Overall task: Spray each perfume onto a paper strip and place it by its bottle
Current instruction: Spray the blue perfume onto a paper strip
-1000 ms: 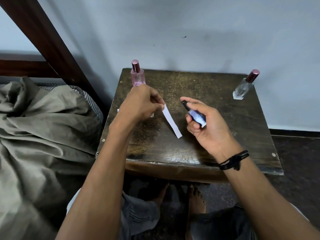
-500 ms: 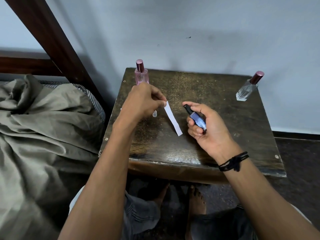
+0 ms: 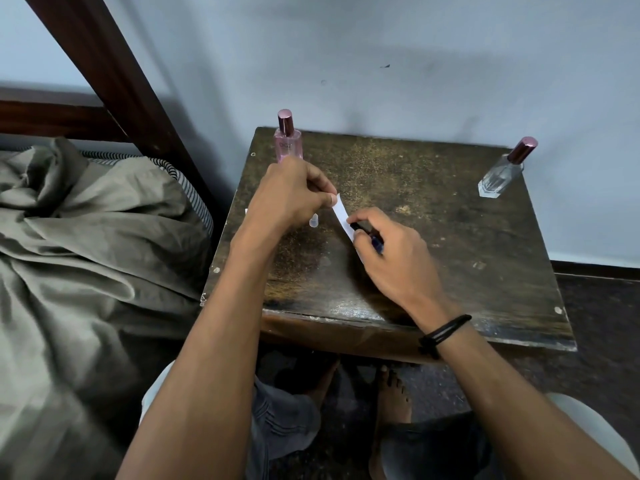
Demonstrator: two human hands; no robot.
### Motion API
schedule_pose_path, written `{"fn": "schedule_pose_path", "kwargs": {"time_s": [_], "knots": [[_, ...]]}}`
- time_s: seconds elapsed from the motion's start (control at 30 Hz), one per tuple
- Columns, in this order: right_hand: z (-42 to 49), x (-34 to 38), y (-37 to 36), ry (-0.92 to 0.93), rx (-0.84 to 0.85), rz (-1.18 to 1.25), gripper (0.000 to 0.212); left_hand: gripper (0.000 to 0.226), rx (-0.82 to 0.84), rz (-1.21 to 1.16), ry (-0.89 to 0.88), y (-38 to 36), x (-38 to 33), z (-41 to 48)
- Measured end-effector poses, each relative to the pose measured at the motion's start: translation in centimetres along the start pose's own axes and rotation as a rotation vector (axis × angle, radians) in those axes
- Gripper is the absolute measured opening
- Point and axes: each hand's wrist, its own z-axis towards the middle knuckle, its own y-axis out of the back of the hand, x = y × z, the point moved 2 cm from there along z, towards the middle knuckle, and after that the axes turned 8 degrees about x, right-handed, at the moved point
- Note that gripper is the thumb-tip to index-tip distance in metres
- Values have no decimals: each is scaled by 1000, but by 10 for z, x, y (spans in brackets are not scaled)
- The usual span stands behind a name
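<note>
left hand (image 3: 291,199), fingers (image 3: 320,183) pinched, right hand (image 3: 394,254), fingers curled, forearms outstretched

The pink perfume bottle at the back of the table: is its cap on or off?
On. The pink perfume bottle stands upright and its shiny rose cap sits on the neck.

left bottle (image 3: 288,143): table (image 3: 450,237) rear-left | right bottle (image 3: 502,174): rear-right | cap (image 3: 313,221): before left bottle | bed (image 3: 86,237): left of table

Worn on the head, wide-angle, aimed forward and steeply down; close above the dark wooden table (image 3: 433,188) at mid-frame, wall (image 3: 415,46) across the top, bed (image 3: 86,244) at left.
</note>
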Motion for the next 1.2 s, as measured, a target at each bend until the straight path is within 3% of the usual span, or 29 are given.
{"fn": "schedule_pose_path", "kwargs": {"time_s": [0.2, 1.2], "knots": [[0, 1, -4, 37, -79, -72, 22, 5, 0, -10, 5, 0, 2, 1], [0, 3, -8, 90, -86, -269, 12, 7, 50, -48, -4, -2, 3, 3]]}}
